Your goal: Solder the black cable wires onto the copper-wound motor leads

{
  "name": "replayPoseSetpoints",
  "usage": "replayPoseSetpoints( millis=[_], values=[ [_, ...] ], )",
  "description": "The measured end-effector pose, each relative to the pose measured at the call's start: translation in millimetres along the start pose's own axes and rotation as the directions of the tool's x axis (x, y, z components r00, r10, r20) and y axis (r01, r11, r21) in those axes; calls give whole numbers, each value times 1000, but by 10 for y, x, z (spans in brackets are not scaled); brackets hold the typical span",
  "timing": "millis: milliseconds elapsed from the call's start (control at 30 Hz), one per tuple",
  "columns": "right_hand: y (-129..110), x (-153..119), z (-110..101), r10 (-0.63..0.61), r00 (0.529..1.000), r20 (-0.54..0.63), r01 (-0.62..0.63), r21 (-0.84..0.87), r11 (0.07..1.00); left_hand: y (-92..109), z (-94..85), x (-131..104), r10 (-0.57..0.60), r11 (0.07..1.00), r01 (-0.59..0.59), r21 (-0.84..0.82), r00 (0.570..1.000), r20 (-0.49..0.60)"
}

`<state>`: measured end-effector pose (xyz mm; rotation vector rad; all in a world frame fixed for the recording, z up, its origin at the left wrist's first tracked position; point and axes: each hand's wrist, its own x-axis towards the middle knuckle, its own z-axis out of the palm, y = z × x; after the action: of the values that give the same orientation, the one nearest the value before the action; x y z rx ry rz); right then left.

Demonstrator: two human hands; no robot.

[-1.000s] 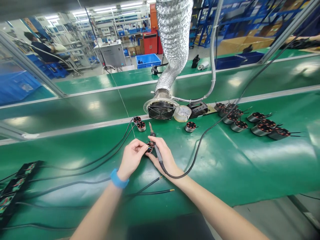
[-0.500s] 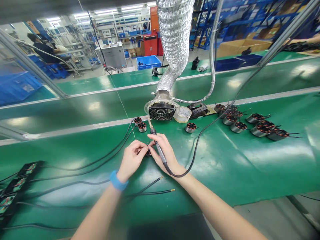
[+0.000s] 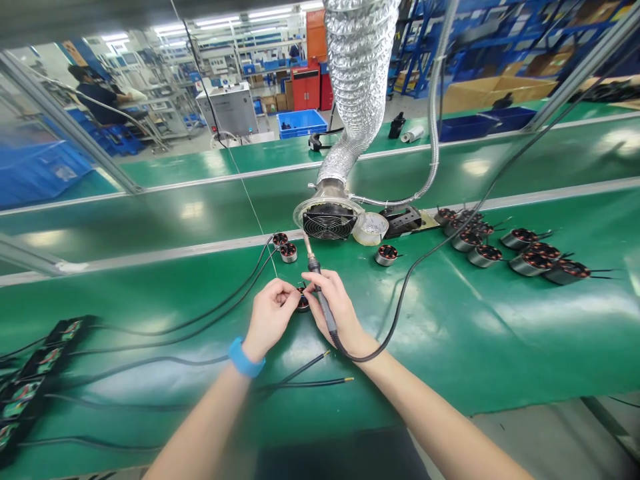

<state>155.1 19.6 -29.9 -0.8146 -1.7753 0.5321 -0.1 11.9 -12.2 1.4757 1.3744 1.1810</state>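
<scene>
A small round motor [image 3: 303, 305] with copper windings and a steel rim sits on the green mat between my hands. My left hand [image 3: 273, 313], with a blue wristband, is closed in a pinch at the motor's upper left; its fingertips hide what lies between them. A thin pale wire [image 3: 257, 217] hangs from above and ends close over these fingers. My right hand [image 3: 337, 307] holds a soldering iron [image 3: 325, 303] against the palm, tip pointing away toward the fan. Its thumb and fingertips touch the motor's right side.
A fume-extractor fan [image 3: 329, 226] on a foil duct stands ahead, with a tape roll [image 3: 371, 229] beside it. Two motors [image 3: 289, 252] with black cables sit left of it, one motor [image 3: 387, 255] right, several more [image 3: 533, 259] farther right. Stripped cable ends [image 3: 345, 381] lie in front.
The camera view has shifted slightly, so the scene sits a little to the right. My fingers have moved a little, and more of the motor shows between them. The soldering iron stays in my right hand.
</scene>
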Motion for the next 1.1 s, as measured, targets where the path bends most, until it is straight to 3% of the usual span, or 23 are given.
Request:
replayPoseSetpoints(
  millis=[133,267,367,600,900,1100],
  values=[
    [-44,17,-82,77,989,-124,-79,-14,997,8,28,-1,-15,1000,15,-7,999,-42],
    [-67,-19,-204,197,940,-279,-197,27,980,34,45,1,-35,999,35,1,996,-82],
    [-60,-96,-256,223,911,-347,-195,115,974,17,51,13,-49,999,50,14,995,-85],
    [-84,-171,-274,206,920,-335,-149,187,971,-47,48,8,-72,997,75,34,994,-80],
    [-129,-122,-274,197,931,-306,-157,151,976,-20,57,-7,-74,997,77,28,993,-97],
    [-131,-119,-247,287,899,-331,-198,278,940,-34,61,-6,-85,996,86,6,992,-92]
  ],
)
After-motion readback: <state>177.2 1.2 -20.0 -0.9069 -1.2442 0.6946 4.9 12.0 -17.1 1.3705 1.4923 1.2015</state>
